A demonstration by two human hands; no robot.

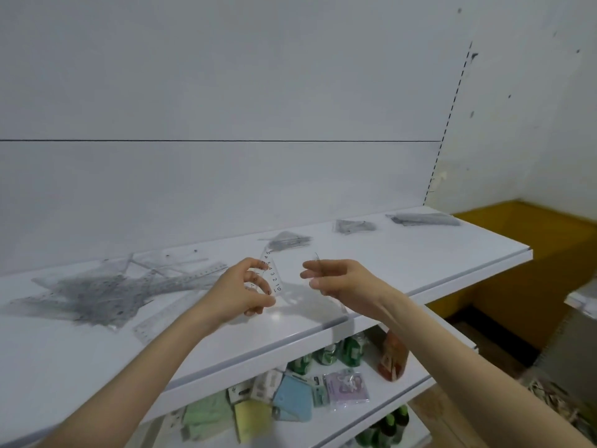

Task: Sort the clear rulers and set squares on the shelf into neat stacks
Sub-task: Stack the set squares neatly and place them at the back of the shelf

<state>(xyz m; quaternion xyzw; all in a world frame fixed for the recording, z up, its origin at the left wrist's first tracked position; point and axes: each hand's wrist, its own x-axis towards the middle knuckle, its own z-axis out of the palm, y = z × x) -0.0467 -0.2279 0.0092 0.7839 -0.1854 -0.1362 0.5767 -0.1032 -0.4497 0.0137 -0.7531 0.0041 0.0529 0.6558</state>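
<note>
Fingers (256, 275) pinch set square (275, 281), scale edge near upright

White shelf (403, 253), flat board with a grey front lip (420, 291) and a white back panel (226, 189) behind.

Left of the left fingers (255, 279): loose heap of clear rulers and set squares (97, 292), pieces crossing at many angles.

Below-left of those fingers, toward the lip: one clear ruler (151, 324), flat, just beside the heap.

Beyond the fingers, nearer the panel: small stack (286, 240).

Beyond and right of the right fingers (310, 273): second stack (353, 226), then third stack (423, 218), each apart. Piece types there too blurred to tell.
</note>
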